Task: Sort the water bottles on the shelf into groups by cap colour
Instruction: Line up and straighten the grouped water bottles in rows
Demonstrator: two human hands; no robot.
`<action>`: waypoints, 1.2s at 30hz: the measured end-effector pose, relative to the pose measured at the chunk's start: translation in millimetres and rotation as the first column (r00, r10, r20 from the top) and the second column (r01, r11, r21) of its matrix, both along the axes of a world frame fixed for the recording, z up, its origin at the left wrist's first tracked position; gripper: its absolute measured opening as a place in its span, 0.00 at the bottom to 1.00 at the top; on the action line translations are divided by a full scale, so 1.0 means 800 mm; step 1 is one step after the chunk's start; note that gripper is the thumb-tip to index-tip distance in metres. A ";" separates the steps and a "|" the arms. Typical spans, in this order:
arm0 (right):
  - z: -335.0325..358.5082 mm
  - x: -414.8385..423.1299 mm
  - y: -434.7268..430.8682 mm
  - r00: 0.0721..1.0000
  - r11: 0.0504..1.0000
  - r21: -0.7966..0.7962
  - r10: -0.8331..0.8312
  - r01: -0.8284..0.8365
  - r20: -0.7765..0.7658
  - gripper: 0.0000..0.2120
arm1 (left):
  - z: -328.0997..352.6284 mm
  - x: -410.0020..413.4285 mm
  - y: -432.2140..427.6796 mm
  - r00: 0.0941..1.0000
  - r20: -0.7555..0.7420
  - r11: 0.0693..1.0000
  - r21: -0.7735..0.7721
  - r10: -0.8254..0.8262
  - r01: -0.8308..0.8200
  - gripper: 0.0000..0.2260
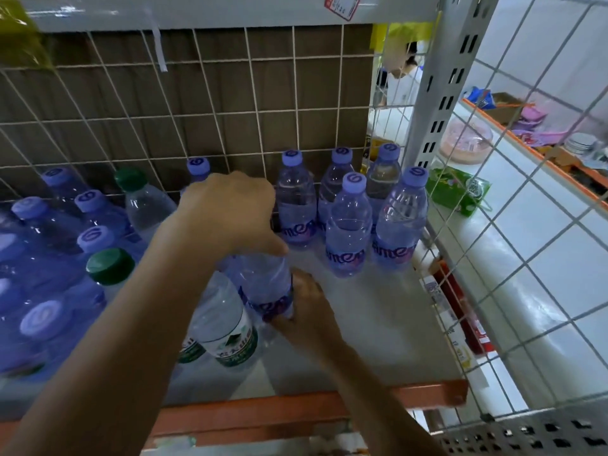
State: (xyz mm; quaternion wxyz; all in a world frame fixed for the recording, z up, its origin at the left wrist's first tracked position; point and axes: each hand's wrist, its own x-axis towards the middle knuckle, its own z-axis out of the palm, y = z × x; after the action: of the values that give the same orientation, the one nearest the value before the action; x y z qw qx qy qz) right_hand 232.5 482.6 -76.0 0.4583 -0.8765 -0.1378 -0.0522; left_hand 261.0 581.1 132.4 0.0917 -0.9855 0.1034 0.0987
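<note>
At the bottom of the frame ran the orange front edge of the shelf [329,411]. Just above it, two bare arms reached in. The right hand [307,309] was wrapped around the bottom of one purple bottle [266,289] in the middle of the frame. The left hand [230,213] sat closed over the top of that same bottle, so its cap was hidden. The bottle stood a bit tilted, touching a clear bottle with a green label [227,327] on its left.

To the right of the hands, the grey shelf floor was bare all the way to the wire side wall [533,245].

On the left of the frame stood a crowd of purple-cap bottles [46,319], about seven caps showing, some blurry. Two green caps [110,266] poked up among them.

Farther back, at the right of the frame, five purple-cap bottles [348,230] stood close together, three behind and two in front. One more purple cap [198,166] peeked out behind the left hand. Behind everything was the wire back wall [230,93].
</note>
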 end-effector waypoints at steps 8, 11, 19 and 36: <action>-0.013 0.012 -0.004 0.917 0.915 0.091 -0.397 0.393 0.029 0.25 | -0.028 0.021 -0.013 0.996 0.085 0.957 -0.288 -0.005 0.030 0.15; -0.010 0.017 -0.001 0.885 0.885 0.024 -0.465 0.464 0.014 0.33 | -0.035 0.031 -0.029 0.990 0.142 0.968 -0.250 0.004 0.031 0.11; -0.001 0.026 0.005 0.885 0.877 0.128 -0.449 0.463 -0.128 0.29 | -0.058 0.050 -0.048 0.949 0.306 0.969 -0.246 0.080 -0.002 0.10; 0.053 0.011 -0.009 1.000 0.990 0.140 -0.004 0.002 0.014 0.14 | 0.033 -0.047 0.052 0.922 0.381 0.882 -0.455 0.068 0.122 0.23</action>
State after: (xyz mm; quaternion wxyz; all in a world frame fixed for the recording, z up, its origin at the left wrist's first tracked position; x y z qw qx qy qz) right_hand 241.6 475.4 -34.0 0.5176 -0.8420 -0.1357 -0.0684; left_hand 223.0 622.5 159.1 -0.1302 -0.9763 0.1181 -0.1266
